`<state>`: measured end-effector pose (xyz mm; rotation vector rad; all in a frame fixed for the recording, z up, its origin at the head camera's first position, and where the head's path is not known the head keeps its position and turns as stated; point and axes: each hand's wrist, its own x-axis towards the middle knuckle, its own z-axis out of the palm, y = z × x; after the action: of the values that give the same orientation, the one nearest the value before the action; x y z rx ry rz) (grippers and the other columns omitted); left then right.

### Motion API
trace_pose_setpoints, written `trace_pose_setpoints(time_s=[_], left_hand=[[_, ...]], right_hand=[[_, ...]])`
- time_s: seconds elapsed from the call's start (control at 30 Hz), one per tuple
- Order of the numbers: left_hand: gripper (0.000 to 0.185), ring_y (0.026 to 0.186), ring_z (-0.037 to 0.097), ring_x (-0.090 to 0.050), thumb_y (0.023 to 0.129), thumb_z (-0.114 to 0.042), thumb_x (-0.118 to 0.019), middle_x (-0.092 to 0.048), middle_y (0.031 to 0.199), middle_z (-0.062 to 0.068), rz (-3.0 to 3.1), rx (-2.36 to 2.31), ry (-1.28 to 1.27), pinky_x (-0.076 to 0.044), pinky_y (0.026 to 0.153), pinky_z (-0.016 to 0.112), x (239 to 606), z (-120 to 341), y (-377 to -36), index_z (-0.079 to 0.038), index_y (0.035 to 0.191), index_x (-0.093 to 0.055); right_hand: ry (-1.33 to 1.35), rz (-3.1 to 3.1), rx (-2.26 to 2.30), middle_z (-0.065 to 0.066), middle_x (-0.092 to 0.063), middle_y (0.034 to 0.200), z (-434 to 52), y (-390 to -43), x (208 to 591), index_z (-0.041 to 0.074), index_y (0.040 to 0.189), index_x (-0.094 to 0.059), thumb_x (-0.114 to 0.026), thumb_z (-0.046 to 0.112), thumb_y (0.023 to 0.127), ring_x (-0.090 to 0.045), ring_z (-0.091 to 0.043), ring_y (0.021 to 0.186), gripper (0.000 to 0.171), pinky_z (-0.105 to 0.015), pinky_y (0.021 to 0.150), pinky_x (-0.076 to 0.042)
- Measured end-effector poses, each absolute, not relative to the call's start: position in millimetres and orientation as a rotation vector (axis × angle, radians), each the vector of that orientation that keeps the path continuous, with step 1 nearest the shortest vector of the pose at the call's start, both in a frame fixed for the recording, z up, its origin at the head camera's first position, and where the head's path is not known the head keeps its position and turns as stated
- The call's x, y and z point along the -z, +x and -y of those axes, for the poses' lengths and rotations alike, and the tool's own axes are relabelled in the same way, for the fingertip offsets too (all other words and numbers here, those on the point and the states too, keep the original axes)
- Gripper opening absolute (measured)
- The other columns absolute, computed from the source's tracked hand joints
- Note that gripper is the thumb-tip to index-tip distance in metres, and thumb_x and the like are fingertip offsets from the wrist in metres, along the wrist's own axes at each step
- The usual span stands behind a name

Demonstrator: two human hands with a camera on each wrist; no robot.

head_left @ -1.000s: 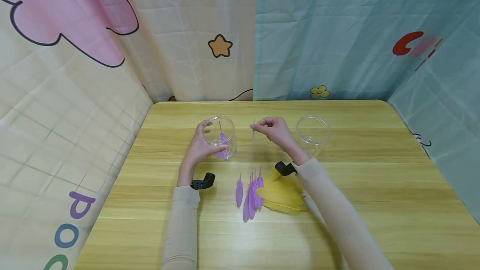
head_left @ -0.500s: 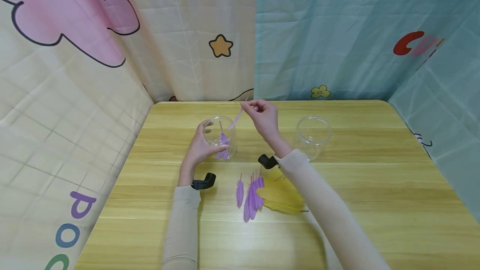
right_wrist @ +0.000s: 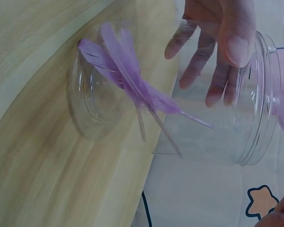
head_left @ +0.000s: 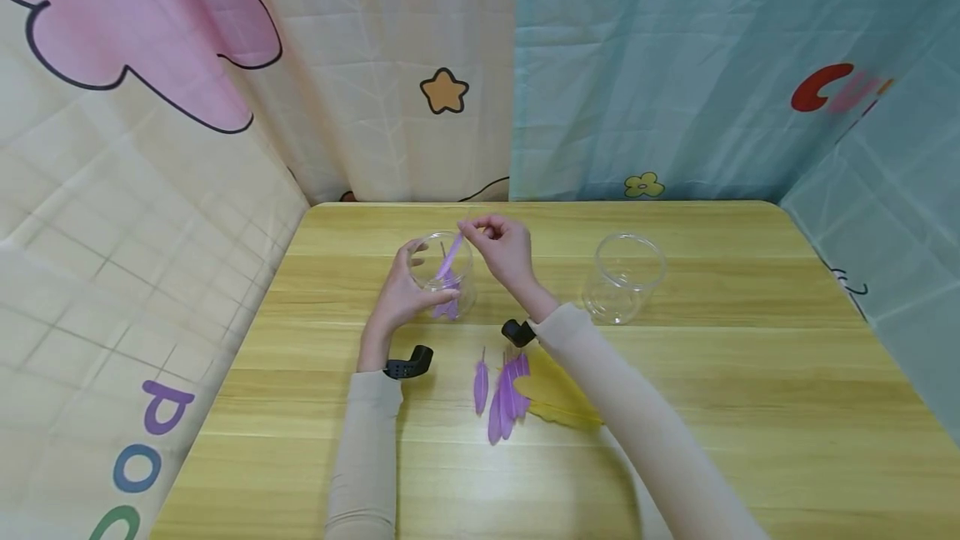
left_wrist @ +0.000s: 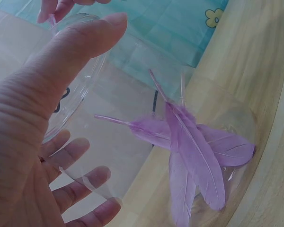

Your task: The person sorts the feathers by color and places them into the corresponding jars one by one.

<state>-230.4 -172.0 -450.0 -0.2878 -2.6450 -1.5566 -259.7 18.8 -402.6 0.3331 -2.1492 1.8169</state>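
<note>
Pinching a slim purple feather (head_left: 450, 255) over the clear round plastic jar (head_left: 442, 273), the right hand (head_left: 501, 250) hovers; the left hand (head_left: 405, 294) cups that jar, far-left on the wooden worktop (head_left: 750, 390).

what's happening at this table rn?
A person sits at a wooden table. The left hand grips a clear jar with purple feathers inside. The right hand pinches another purple feather at the jar's mouth. More purple feathers and yellow feathers lie nearer; an empty jar stands to the right.
</note>
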Motion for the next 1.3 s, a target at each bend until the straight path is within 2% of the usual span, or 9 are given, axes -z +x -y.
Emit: trace_pose_setpoints(time_s=[0.3, 0.43, 0.53, 0.67, 0.77, 0.87, 1.07, 1.3], left_hand=[[0.11, 0.128, 0.029, -0.036, 0.062, -0.044, -0.088, -0.034, 0.144, 0.003, 2.645, 1.546, -0.294, -0.041, 0.092, 0.052, 449, 173, -231, -0.015, 0.146, -0.024], [0.11, 0.129, 0.028, -0.036, 0.061, -0.044, -0.088, -0.034, 0.144, 0.003, 2.642, 1.549, -0.292, -0.041, 0.092, 0.053, 450, 174, -232, -0.015, 0.146, -0.025], [0.109, 0.129, 0.027, -0.035, 0.061, -0.043, -0.088, -0.034, 0.143, 0.001, 2.647, 1.556, -0.282, -0.041, 0.093, 0.053, 450, 174, -232, -0.016, 0.146, -0.025], [0.11, 0.129, 0.027, -0.035, 0.061, -0.044, -0.089, -0.034, 0.144, 0.002, 2.65, 1.555, -0.274, -0.041, 0.093, 0.053, 448, 174, -231, -0.016, 0.146, -0.025], [0.11, 0.128, 0.026, -0.035, 0.06, -0.044, -0.089, -0.034, 0.144, 0.003, 2.652, 1.547, -0.271, -0.04, 0.093, 0.053, 447, 174, -231, -0.016, 0.146, -0.025], [0.11, 0.128, 0.027, -0.036, 0.06, -0.044, -0.089, -0.034, 0.144, 0.003, 2.65, 1.544, -0.269, -0.04, 0.093, 0.053, 447, 174, -231, -0.015, 0.145, -0.026], [0.109, 0.128, 0.027, -0.036, 0.06, -0.044, -0.089, -0.034, 0.144, 0.004, 2.649, 1.558, -0.268, -0.04, 0.093, 0.054, 448, 174, -230, -0.016, 0.145, -0.026], [0.11, 0.128, 0.026, -0.035, 0.06, -0.045, -0.089, -0.034, 0.145, 0.003, 2.652, 1.566, -0.272, -0.039, 0.094, 0.054, 451, 173, -231, -0.018, 0.146, -0.026]], right_hand=[[0.287, 2.44, -1.738, -0.003, -0.053, 0.056, -40, -261, 416, 0.009, 0.079, -0.074, -0.071, 0.041, 0.084, -0.042, -0.013, 0.048, 0.033, -0.026, 0.045, -0.033], [0.287, 2.531, -1.761, -0.004, -0.051, 0.056, -55, -261, 421, 0.011, 0.077, -0.073, -0.071, 0.046, 0.083, -0.039, -0.013, 0.044, 0.036, -0.027, 0.043, -0.033], [0.315, 2.66, -1.737, -0.006, -0.049, 0.056, -68, -261, 426, 0.006, 0.08, -0.073, -0.07, 0.047, 0.083, -0.035, -0.013, 0.043, 0.041, -0.027, 0.042, -0.03], [0.36, 2.88, -1.673, -0.003, -0.045, 0.054, -85, -259, 434, 0.0, 0.086, -0.073, -0.07, 0.045, 0.084, -0.032, -0.012, 0.042, 0.045, -0.026, 0.042, -0.029], [0.427, 3.043, -1.62, 0.001, -0.039, 0.05, -94, -256, 438, 0.0, 0.083, -0.072, -0.072, 0.043, 0.083, -0.03, -0.011, 0.042, 0.043, -0.026, 0.042, -0.028], [0.555, 3.16, -1.59, 0.004, -0.033, 0.048, -100, -253, 442, -0.003, 0.073, -0.066, -0.072, 0.036, 0.084, -0.027, -0.009, 0.043, 0.042, -0.025, 0.043, -0.025], [0.723, 3.272, -1.634, 0.004, -0.035, 0.048, -106, -247, 448, -0.004, 0.067, -0.059, -0.073, 0.025, 0.085, -0.029, -0.009, 0.042, 0.037, -0.023, 0.041, -0.025], [0.729, 3.343, -1.584, 0.005, -0.035, 0.047, -108, -243, 453, -0.002, 0.063, -0.057, -0.075, 0.025, 0.083, -0.028, -0.008, 0.042, 0.038, -0.022, 0.041, -0.024]])
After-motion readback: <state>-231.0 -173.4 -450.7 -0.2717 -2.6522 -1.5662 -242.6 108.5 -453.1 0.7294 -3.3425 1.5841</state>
